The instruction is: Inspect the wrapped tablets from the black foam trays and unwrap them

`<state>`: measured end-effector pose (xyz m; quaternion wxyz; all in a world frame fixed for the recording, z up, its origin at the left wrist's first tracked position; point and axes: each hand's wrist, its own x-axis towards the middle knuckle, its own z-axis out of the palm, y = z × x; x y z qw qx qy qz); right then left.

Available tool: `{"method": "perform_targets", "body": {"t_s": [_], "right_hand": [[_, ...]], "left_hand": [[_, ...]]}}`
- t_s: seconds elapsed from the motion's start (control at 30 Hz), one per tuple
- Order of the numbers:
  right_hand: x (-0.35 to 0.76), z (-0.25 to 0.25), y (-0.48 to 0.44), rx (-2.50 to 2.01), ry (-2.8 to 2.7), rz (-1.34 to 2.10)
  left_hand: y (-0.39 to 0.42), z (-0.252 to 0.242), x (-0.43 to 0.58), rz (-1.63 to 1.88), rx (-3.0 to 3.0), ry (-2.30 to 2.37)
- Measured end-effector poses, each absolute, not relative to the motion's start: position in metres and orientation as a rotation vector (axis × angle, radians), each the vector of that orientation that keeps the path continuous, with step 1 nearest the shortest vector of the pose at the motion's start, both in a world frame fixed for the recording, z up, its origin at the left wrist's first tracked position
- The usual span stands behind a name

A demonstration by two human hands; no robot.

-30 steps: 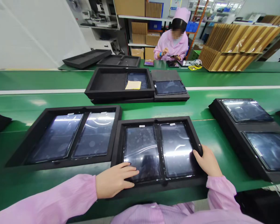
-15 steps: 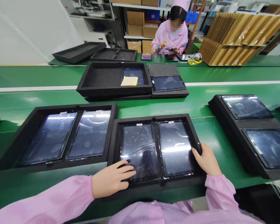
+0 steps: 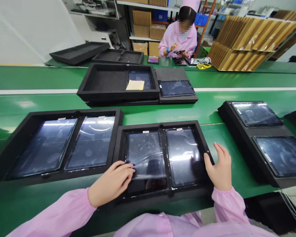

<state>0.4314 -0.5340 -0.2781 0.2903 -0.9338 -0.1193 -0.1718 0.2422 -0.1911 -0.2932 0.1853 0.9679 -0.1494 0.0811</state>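
Observation:
Directly before me lies a black foam tray [image 3: 185, 194] with two tablets side by side in its compartments. My left hand [image 3: 112, 182] is at the tray's left side, fingers stretched toward the lower left of the left tablet [image 3: 146, 154]; whether the fingertips touch its glass I cannot tell. Nothing is held in it. Beside the tray's right wall, my right hand [image 3: 219, 168] is raised with thumb and fingers apart, also holding nothing. The right tablet [image 3: 182, 148] carries a small white label at its top edge and reflects a bright light.
A second foam tray [image 3: 118, 131] with two tablets adjoins on the left. Another foam tray [image 3: 251, 154] with two tablets lies right. Farther back, a deep foam tray [image 3: 96, 97] holds a tablet and a yellow paper [image 3: 135, 85]. A co-worker [image 3: 179, 39] sits opposite, near cardboard dividers [image 3: 246, 42].
My right hand has let go of the tray's right wall and lifted, its fingers spreading. My left hand has shifted slightly left and up along the left tablet.

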Motion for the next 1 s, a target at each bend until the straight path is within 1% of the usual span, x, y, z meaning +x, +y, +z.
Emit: {"method": "perform_targets", "body": {"t_s": [0.07, 0.2, 0.27, 0.33, 0.43, 0.5, 0.63, 0.7, 0.8, 0.9, 0.97, 1.0], "right_hand": [[0.424, -0.270, -0.521, -2.363, -0.369, -0.329], [0.412, -0.262, -0.480, -2.147, -0.403, 0.209], [0.407, -0.261, -0.458, -2.069, -0.396, 0.528], [0.404, -0.260, -0.439, -1.988, -0.390, 0.775], [0.400, -0.256, -0.421, -1.952, -0.373, 0.906], [0.396, -0.253, -0.415, -2.020, -0.360, 0.901], [0.382, -0.250, -0.412, -2.255, -0.509, 0.789], [0.372, -0.255, -0.412, -2.373, -0.694, 0.686], [0.358, -0.266, -0.410, -2.515, -0.977, 0.429], [0.347, -0.271, -0.403, -2.400, -1.179, 0.117], [0.341, -0.269, -0.397, -2.147, -1.313, -0.011], [0.338, -0.267, -0.395, -2.000, -1.396, -0.022]], "left_hand": [[-0.181, -0.297, 0.238, 0.361, 2.724, -0.220], [-0.172, -0.308, 0.216, 0.470, 2.627, 0.111], [-0.177, -0.310, 0.205, 0.485, 2.578, 0.132], [-0.188, -0.311, 0.196, 0.467, 2.579, 0.084], [-0.206, -0.311, 0.189, 0.420, 2.652, -0.064], [-0.218, -0.313, 0.186, 0.397, 2.698, -0.166], [-0.239, -0.321, 0.180, 0.457, 2.747, -0.167], [-0.248, -0.324, 0.178, 0.431, 2.796, -0.225], [-0.259, -0.328, 0.175, 0.387, 2.843, -0.253], [-0.265, -0.333, 0.172, 0.488, 2.805, -0.108], [-0.268, -0.338, 0.170, 0.485, 2.789, -0.056], [-0.269, -0.340, 0.169, 0.476, 2.784, -0.045]]}}
